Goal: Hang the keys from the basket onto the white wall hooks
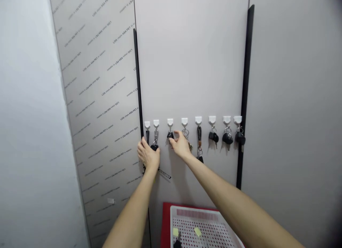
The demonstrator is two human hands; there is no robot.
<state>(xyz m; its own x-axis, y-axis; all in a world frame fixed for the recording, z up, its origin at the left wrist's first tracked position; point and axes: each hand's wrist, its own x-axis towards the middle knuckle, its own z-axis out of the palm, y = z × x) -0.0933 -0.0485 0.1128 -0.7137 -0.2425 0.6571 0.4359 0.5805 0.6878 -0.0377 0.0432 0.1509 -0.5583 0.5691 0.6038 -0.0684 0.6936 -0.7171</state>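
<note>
On a pale cabinet door (191, 62) with a row of white hooks (198, 119), the left hand (148, 156) closes on the second hook's black key fob (154, 146) while the right hand (181, 145) pinches the third hook's key bunch (170, 135), apparently mid-unhooking, which calls for lifting each ring clear.

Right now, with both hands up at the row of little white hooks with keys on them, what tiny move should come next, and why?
Probably lift the black key fob up off the third white plastic hook. The right hand already has its fingertips at that fob, which hangs from the hook, while the left hand rests lower, by the black key bunch on the second hook.
</note>
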